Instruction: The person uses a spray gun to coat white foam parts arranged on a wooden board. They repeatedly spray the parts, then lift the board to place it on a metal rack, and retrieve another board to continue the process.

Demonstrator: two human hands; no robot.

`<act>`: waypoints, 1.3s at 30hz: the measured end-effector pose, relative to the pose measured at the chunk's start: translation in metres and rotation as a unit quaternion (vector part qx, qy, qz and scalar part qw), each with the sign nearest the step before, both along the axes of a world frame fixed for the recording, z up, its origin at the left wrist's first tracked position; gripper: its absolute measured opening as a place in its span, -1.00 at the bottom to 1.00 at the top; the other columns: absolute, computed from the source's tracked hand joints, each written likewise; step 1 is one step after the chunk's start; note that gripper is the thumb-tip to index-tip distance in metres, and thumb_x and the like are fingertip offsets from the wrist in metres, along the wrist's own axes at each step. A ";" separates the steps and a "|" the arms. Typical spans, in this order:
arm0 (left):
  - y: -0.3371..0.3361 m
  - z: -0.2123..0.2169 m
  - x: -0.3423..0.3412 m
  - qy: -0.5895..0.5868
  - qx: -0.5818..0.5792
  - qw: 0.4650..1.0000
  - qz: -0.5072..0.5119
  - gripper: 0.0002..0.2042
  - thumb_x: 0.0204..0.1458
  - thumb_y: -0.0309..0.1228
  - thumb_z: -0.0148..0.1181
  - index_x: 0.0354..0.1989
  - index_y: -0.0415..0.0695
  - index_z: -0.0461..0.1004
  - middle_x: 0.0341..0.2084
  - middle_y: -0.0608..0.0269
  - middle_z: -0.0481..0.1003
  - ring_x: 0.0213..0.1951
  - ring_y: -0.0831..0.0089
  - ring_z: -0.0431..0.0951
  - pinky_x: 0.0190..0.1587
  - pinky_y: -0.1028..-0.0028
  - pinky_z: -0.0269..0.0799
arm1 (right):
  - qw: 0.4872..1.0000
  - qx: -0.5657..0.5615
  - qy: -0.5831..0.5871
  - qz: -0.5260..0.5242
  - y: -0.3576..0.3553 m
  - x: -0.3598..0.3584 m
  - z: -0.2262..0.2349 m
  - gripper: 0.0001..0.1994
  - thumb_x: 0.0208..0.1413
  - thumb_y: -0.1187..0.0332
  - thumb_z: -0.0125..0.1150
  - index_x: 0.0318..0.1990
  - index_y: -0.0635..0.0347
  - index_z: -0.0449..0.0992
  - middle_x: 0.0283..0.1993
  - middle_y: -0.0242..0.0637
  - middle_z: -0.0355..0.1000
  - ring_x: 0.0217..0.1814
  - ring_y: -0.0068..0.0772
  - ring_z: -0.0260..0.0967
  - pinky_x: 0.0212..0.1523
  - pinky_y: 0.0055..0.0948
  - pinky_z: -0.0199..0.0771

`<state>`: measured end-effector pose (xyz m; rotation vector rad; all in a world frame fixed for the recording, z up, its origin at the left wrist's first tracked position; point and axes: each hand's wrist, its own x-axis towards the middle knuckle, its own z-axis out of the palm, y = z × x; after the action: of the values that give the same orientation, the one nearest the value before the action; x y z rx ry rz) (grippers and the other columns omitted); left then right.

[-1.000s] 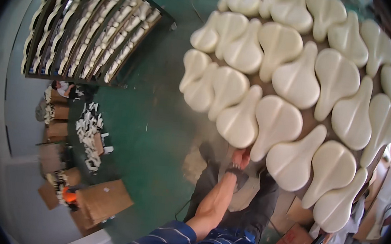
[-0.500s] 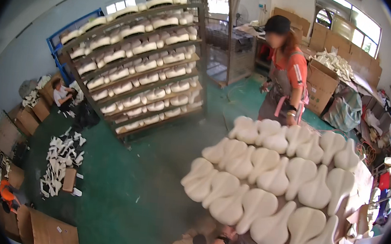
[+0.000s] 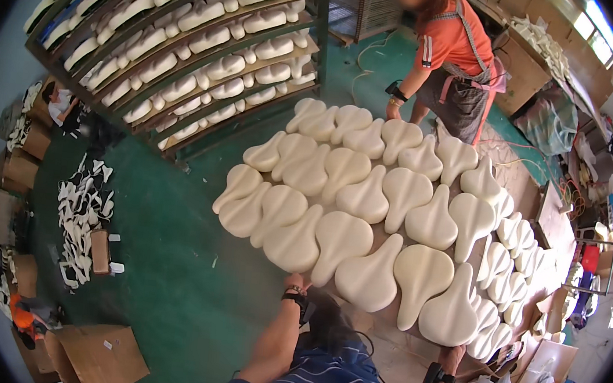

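Observation:
Rows of cream foam bicycle saddle pads (image 3: 366,282) lie on a flat board (image 3: 382,234), mostly hidden beneath them. My left hand (image 3: 297,282) grips the board's near edge under a pad at the left. At the near right corner, my right hand (image 3: 451,357) is closed on the same edge, its fingers partly hidden below a pad. Across from me, a co-worker in an orange shirt has a hand (image 3: 394,111) at the board's far edge.
A tall rack (image 3: 320,38) with shelves of similar pads stands at the far left. More pads (image 3: 508,285) lie to the right of the board. White scraps (image 3: 81,221) are heaped on the green floor. A cardboard box (image 3: 104,357) sits at the lower left.
My view has tilted down and the board of pads now appears further left and nearer the rack. Both my forearms now show clearly. The co-worker has bent forward toward the board.

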<state>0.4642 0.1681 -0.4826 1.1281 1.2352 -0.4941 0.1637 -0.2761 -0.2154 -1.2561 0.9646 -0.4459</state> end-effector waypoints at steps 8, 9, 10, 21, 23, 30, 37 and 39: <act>0.095 -0.035 0.122 0.044 0.032 0.998 -0.025 -0.68 0.21 -0.44 -0.20 0.06 -0.25 0.37 -0.01 -0.01 0.46 -0.05 0.14 0.52 -0.13 0.13 0.60 | 0.992 0.103 -0.011 -0.066 0.101 0.162 -0.004 -0.75 0.09 0.54 0.05 -0.07 0.42 0.47 -0.11 -0.17 0.51 -0.09 -0.27 0.49 -0.12 -0.37 0.50; 0.112 -0.059 0.126 0.011 0.040 0.995 -0.092 -0.66 0.19 -0.47 -0.21 0.09 -0.23 0.36 0.03 0.00 0.44 0.00 0.13 0.48 -0.09 0.11 0.57 | 0.998 0.036 0.030 -0.030 0.110 0.171 -0.008 -0.77 0.10 0.54 0.05 -0.09 0.42 0.47 -0.12 -0.17 0.51 -0.09 -0.27 0.49 -0.11 -0.36 0.50; 0.138 -0.089 0.128 -0.078 0.096 0.953 -0.275 -0.64 0.17 -0.49 -0.22 0.11 -0.21 0.36 0.07 0.00 0.42 0.05 0.12 0.45 -0.04 0.09 0.55 | 0.998 -0.026 0.059 0.007 0.119 0.186 -0.014 -0.78 0.10 0.54 0.05 -0.10 0.41 0.48 -0.13 -0.16 0.52 -0.09 -0.26 0.49 -0.10 -0.35 0.50; 0.143 0.049 0.204 0.049 -0.060 0.990 0.115 -0.64 0.15 -0.46 -0.09 0.13 -0.17 0.34 0.03 0.02 0.42 -0.05 0.10 0.51 -0.28 0.16 0.61 | 0.989 0.057 0.056 -0.128 0.177 0.203 0.023 -0.65 0.14 0.36 0.04 0.04 0.38 0.36 -0.03 -0.10 0.43 -0.05 -0.20 0.45 -0.05 -0.25 0.54; 0.162 0.054 0.209 0.063 -0.065 0.995 0.029 -0.63 0.15 -0.37 -0.07 0.14 -0.12 0.34 0.04 0.08 0.42 -0.02 0.14 0.51 -0.24 0.14 0.62 | 0.989 0.055 0.075 -0.115 0.198 0.202 0.032 -0.66 0.15 0.39 0.03 0.05 0.39 0.36 -0.02 -0.09 0.43 -0.04 -0.18 0.46 -0.05 -0.23 0.54; 0.230 0.025 0.257 0.058 -0.080 0.995 0.023 -0.68 0.23 -0.32 -0.04 0.09 -0.19 0.36 -0.09 0.13 0.51 -0.10 0.23 0.55 -0.28 0.25 0.64 | 0.990 -0.032 0.124 -0.065 0.302 0.204 0.027 -0.65 0.12 0.45 0.08 0.07 0.38 0.36 0.00 -0.09 0.43 -0.03 -0.14 0.46 -0.04 -0.18 0.54; 0.339 0.001 0.338 -0.064 0.167 0.580 -0.794 -0.62 0.13 -0.26 0.03 0.10 -0.13 0.37 -0.06 0.01 0.51 -0.12 0.18 0.59 -0.19 0.25 0.59 | 0.985 0.017 0.120 -0.124 0.436 0.251 -0.020 -0.68 0.16 0.44 0.07 0.07 0.35 0.38 -0.02 -0.17 0.45 -0.03 -0.27 0.45 -0.01 -0.27 0.49; 0.351 -0.005 0.337 -0.103 0.227 0.475 -0.844 -0.58 0.08 -0.20 0.09 0.10 -0.06 0.37 -0.09 -0.07 0.52 -0.12 0.13 0.59 -0.22 0.27 0.59 | 0.981 0.063 0.083 -0.163 0.459 0.276 -0.013 -0.67 0.17 0.42 0.07 0.07 0.35 0.37 -0.01 -0.19 0.44 -0.01 -0.30 0.44 0.02 -0.31 0.47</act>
<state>0.8011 0.5191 -0.4879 2.5965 -0.5348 -1.4232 0.4396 0.1825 -0.2288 -1.0340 1.3305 -0.5311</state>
